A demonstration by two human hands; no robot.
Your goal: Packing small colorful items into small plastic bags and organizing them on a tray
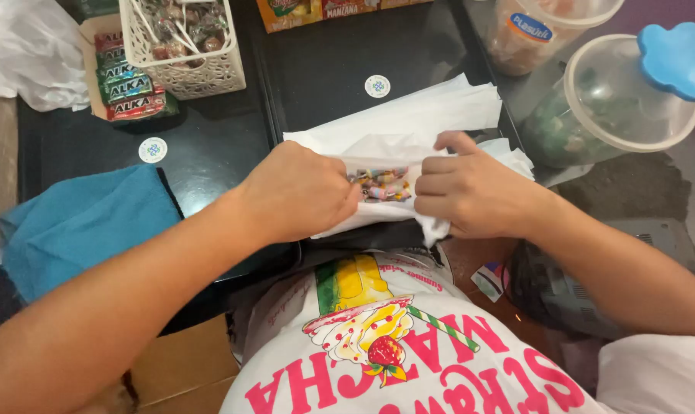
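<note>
Black countertop (317, 69), both hands gripping candy bag (409, 126)

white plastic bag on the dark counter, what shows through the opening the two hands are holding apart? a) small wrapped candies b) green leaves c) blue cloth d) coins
a: between the left hand and the right hand, the opening of the white plastic bag shows a cluster of small wrapped candies in mixed colours.
</note>
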